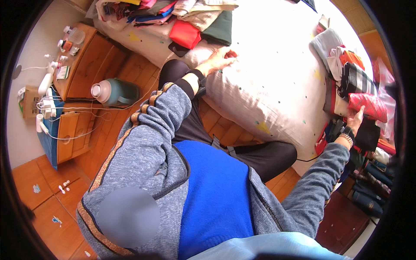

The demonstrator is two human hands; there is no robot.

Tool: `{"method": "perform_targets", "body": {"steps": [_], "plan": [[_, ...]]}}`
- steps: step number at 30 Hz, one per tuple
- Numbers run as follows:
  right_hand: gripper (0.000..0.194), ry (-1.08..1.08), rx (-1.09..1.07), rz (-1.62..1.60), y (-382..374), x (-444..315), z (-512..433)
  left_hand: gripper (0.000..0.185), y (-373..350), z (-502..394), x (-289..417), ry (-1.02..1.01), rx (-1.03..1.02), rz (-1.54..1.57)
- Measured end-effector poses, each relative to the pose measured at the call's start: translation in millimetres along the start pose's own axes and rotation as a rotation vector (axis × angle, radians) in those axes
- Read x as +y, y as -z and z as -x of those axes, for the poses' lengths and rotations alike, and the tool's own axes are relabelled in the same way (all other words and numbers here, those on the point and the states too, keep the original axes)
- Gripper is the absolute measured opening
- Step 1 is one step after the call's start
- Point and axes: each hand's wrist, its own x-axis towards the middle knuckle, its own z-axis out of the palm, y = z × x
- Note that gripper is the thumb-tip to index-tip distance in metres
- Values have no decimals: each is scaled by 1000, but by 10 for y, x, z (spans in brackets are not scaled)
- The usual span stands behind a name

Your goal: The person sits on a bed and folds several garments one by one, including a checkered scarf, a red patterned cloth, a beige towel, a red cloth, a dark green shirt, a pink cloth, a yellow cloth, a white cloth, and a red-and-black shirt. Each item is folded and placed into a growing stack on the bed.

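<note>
On the left, my left hand (221,60) rests at the near edge of the bed sheet (276,78), its fingers curled apart with nothing seen between them. Just above it lie a folded red cloth (184,34), a folded dark green garment (219,29) and a dark phone (178,48). Over on the right, my right hand (355,120) grips a folded red patterned cloth (367,106). Beside that cloth is a folded black-and-white checked garment (357,81), with an orange garment (352,60) and a grey folded cloth (326,47) farther up the row.
A wooden nightstand (87,65) bears bottles at the left. A thermos flask (120,92) stands on the floor near white cables and a power strip (48,104). Rolled dark clothes (367,201) lie at the lower right. Another clothes pile (152,13) is at the top.
</note>
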Motion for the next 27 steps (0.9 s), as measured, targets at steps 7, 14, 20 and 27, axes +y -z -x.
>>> {"method": "perform_targets", "body": {"steps": [7,14,20,27], "plan": [[96,70,-99,186,-658,552,1391,24,10,-9,-58,7,10,6],[95,570,72,798,-747,507,1602,25,-6,-34,-75,-20,-35,29],[73,322,-458,772,-1067,834,2393,28,12,-36,-52,8,-7,22],[114,515,-581,1514,-1510,1802,3763,47,198,-91,275,-106,600,470]]}}
